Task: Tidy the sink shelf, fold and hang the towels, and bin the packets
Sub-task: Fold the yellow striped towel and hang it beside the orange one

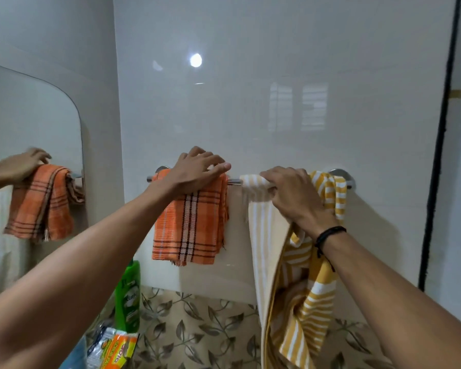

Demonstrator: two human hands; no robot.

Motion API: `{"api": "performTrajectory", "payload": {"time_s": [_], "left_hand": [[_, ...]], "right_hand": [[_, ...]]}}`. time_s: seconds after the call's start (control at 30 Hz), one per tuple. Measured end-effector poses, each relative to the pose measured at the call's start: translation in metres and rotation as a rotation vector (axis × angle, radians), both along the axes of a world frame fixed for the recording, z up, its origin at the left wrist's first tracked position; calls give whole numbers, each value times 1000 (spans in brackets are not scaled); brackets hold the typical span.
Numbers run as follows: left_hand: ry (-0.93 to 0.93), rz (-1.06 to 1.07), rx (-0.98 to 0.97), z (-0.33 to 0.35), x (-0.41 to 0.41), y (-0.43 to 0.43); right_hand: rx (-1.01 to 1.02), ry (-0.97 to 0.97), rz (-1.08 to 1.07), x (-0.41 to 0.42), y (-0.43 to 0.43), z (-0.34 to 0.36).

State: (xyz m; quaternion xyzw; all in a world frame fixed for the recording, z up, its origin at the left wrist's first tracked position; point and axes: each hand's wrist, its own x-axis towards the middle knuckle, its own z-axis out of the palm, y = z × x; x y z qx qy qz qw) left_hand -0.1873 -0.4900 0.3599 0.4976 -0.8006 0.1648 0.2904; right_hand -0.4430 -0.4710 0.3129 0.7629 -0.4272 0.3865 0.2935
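on the white tiled wall ahead, a chrome towel rail [234,181] carries both towels. toward its left end hangs the orange checked towel [189,227], folded over the bar with its fringed lower edge level and its layers lying neatly together. the left hand [197,169] lies flat on the fold at the top of this towel, palm down, fingers spread and loose rather than pinched around anything. just beside it, to the right, the yellow and white striped towel [298,283] is draped over the rail in an untidy bunch, one long pale panel falling straight down while the rest twists and sags in loose folds beneath the wrist. the right hand [290,193] is closed on the top of this striped towel at the bar, fingers curled over the cloth and gripping a gathered handful; a black cord bracelet [329,234] circles that wrist. the two towels are near each other but apart, with a short bare stretch of rail between them. at the left a mirror [32,115] reflects the orange towel and the hand on it. below, at the lower left, a green bottle [128,296] stands upright, its contents not visible, and in front of it lies a crumpled orange and white packet [112,347]; whether anything is inside it cannot be told. leaf-patterned tiles [197,328] run beneath the white wall.
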Motion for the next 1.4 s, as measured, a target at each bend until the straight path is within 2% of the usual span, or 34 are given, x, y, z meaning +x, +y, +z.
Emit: {"api": "performTrajectory", "payload": {"time_s": [0.1, 0.17, 0.23, 0.27, 0.3, 0.37, 0.4, 0.5, 0.63, 0.73, 0.83, 1.1, 1.27, 1.4], "left_hand": [[136, -100, -295, -14, -33, 11], [283, -42, -288, -29, -61, 27], [494, 24, -133, -48, -88, 36], [644, -9, 0, -55, -99, 41], [815, -104, 167, -61, -108, 43], [1143, -434, 590, -68, -127, 53], [1260, -592, 718, -72, -135, 60], [1429, -770, 820, -80, -155, 71], [1506, -832, 860, -91, -183, 84], [1483, -779, 920, -103, -215, 102], [1439, -743, 967, -126, -251, 113], [1456, -724, 1091, -201, -338, 156], [1478, -678, 1141, -237, -380, 183], [1344, -607, 1108, -255, -412, 212]], "right_hand": [[-99, -142, 153, -8, 3, -12], [-132, -237, 243, -14, 6, -16], [-159, -300, 311, -22, 13, -19], [-173, -312, 335, -26, 18, -23], [-184, -316, 355, -29, 25, -28], [-185, -304, 401, -35, 42, -41], [-169, -297, 424, -38, 49, -49], [-76, -331, 493, -57, 64, -70], [73, -551, 597, -92, 92, -86], [4, -835, 468, -119, 108, -95], [168, -1123, 435, -143, 121, -103], [378, -1076, 342, -230, 172, -157], [482, -1225, 364, -273, 210, -185], [499, -1334, 339, -295, 231, -205]]}}
